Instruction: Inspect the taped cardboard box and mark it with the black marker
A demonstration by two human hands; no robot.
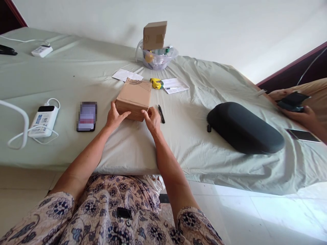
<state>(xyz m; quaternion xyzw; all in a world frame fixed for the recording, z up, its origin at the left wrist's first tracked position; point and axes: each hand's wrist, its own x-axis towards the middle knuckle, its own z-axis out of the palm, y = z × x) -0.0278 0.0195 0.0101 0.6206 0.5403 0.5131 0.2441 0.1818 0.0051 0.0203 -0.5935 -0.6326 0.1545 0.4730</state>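
2 bare hands grasp a small brown cardboard box [134,97] lying flat on the pale green bedsheet [76,71], mid-bed. Left hand [116,117]: forearm extended, fingers wrapped on the near-left corner, thumb across the near face. Right hand [152,119]: wrist angled inward, fingertips pressed on the near-right corner. Slim black pen [161,114] just beside the right hand. Black smartphone [87,116] near the left hand; black oval zip case [245,127] well apart, right.

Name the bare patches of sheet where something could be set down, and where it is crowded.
Free: the wide sheet between phone and far white device; the gap between pen and case. Crowded: behind the box, where papers, tape and bowl cluster.
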